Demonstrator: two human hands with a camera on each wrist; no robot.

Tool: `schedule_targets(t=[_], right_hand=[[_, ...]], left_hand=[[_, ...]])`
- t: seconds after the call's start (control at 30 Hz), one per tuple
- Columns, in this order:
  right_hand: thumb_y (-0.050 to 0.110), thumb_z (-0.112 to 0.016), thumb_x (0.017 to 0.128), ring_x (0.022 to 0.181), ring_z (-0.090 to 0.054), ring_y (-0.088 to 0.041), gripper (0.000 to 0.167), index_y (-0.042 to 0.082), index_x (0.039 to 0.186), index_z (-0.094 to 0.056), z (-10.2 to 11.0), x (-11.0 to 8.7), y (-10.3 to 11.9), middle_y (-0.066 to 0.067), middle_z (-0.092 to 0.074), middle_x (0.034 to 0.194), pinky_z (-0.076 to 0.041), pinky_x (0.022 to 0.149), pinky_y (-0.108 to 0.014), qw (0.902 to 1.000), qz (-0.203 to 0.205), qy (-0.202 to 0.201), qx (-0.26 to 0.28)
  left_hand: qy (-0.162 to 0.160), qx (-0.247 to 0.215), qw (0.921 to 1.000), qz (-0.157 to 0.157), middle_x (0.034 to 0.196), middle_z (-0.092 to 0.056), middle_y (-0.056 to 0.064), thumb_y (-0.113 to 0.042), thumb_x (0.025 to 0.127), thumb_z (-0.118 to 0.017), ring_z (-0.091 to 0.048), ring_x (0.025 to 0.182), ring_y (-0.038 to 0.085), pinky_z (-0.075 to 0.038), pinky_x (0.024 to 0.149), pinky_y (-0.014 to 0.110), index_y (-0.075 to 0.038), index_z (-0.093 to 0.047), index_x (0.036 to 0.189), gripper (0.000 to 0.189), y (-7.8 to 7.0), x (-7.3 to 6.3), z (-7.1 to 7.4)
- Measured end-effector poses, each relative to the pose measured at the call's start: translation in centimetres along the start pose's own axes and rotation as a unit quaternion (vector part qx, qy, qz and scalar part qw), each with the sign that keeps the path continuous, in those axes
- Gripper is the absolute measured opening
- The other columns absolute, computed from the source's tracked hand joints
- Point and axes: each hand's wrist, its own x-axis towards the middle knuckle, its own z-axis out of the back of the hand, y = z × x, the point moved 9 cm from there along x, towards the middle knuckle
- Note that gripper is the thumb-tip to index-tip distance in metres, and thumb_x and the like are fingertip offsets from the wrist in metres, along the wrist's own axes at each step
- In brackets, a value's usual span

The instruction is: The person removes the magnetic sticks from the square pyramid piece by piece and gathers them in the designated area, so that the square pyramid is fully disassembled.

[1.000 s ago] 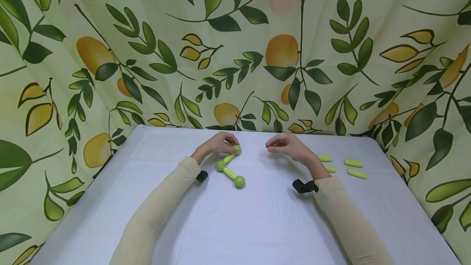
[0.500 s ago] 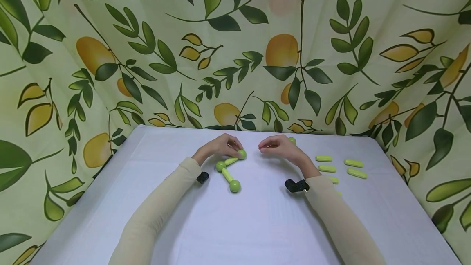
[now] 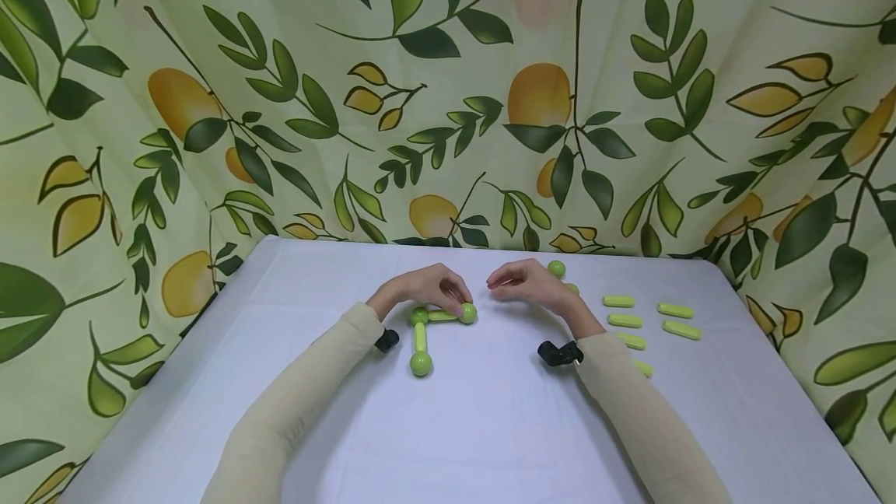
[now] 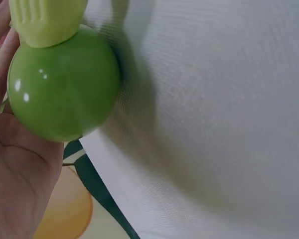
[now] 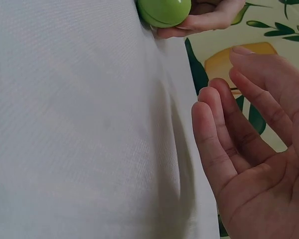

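Left hand: the person's left hand [image 3: 437,286] pinches the right-end ball [image 3: 468,313] between thumb and fingers, the back of the hand arched above it.
Right hand: the right hand [image 3: 530,284] is released, holding nothing, its fingers loosely bent toward the left hand, with a gap between the two.
Ball-and-rod piece: an L-shaped green construction on the white tabletop [image 3: 483,426], left of centre. A corner ball [image 3: 418,316] joins a crosswise rod [image 3: 441,316], leading to the pinched ball, and a second rod [image 3: 420,337], pointing toward the person and ending in a near ball [image 3: 421,364].
Loose balls: one far ball [image 3: 556,269] beyond the right hand, and another ball [image 3: 572,288] partly hidden behind its wrist.
Loose rods: light-green rods [image 3: 625,320] lie right of the right wrist, some partly covered by the arm; two outer rods [image 3: 682,330] lie farther right.
Wrists: beige sleeves [image 3: 294,403], each with a black device [image 3: 557,353] at the cuff.
Backdrop: a curtain [image 3: 448,123] printed with leaves and orange fruit.
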Motion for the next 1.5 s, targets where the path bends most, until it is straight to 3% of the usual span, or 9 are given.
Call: schedule_targets(t=[0.23,0.43,0.7,0.97,1.23,1.5], right_hand=[[0.007,-0.077,0.092,0.106,-0.063,-0.023,0.027,-0.003,0.116,-0.072,-1.0,0.3,-0.3,-0.01,-0.072,0.112,-0.049,0.093,-0.035,0.9998,-0.003,0.019,-0.004],[0.006,-0.079,0.09,0.102,-0.066,-0.024,0.029,-0.006,0.115,-0.071,-2.7,0.8,0.3,-0.012,-0.072,0.112,-0.053,0.09,-0.031,0.9981,0.016,0.06,-0.005],[0.002,-0.083,0.084,0.099,-0.068,-0.022,0.032,-0.004,0.114,-0.072,-5.4,1.8,0.9,-0.011,-0.071,0.112,-0.055,0.091,-0.033,0.995,0.006,0.1,0.007],[0.001,-0.084,0.083,0.091,-0.065,-0.017,0.029,-0.001,0.11,-0.074,-6.8,2.0,1.8,-0.004,-0.072,0.103,-0.055,0.085,-0.03,0.9924,0.021,0.113,-0.042],[0.003,-0.081,0.086,0.089,-0.061,-0.018,0.023,0.003,0.108,-0.076,-7.3,2.1,2.0,-0.002,-0.072,0.102,-0.053,0.084,-0.031,0.9896,0.029,0.13,-0.054],[0.0,-0.077,0.087,0.09,-0.061,-0.017,0.025,0.006,0.112,-0.076,-7.1,1.7,1.7,0.0,-0.072,0.105,-0.052,0.084,-0.03,0.9862,0.024,0.154,-0.055]], left_hand=[[-0.002,-0.006,1.0,-0.005,0.11,-0.072,0.002,-0.004,0.089,-0.08,-0.067,0.104,0.016,-0.052,0.093,0.029,0.001,-0.071,0.118,0.031,0.1,-1.1,0.1],[-0.014,0.011,0.9997,0.018,0.107,-0.072,0.001,-0.008,0.087,-0.083,-0.065,0.097,0.015,-0.052,0.09,0.029,0.001,-0.072,0.116,0.032,1.6,-3.7,0.9],[-0.034,0.029,0.999,0.007,0.104,-0.072,-0.001,-0.01,0.09,-0.08,-0.063,0.098,0.015,-0.052,0.091,0.033,-0.001,-0.074,0.109,0.021,2.3,-6.6,1.6],[-0.038,0.022,0.9989,0.012,0.103,-0.071,0.001,-0.012,0.092,-0.077,-0.062,0.096,0.017,-0.051,0.089,0.033,-0.003,-0.075,0.106,0.017,2.3,-6.9,1.5],[-0.043,0.016,0.9987,0.022,0.103,-0.072,-0.001,-0.012,0.092,-0.078,-0.062,0.099,0.017,-0.051,0.091,0.035,-0.005,-0.076,0.106,0.016,2.7,-6.8,1.6],[-0.038,0.018,0.999,0.011,0.105,-0.072,-0.001,-0.012,0.092,-0.078,-0.062,0.104,0.018,-0.049,0.097,0.038,-0.005,-0.076,0.11,0.019,2.5,-6.6,1.6]])
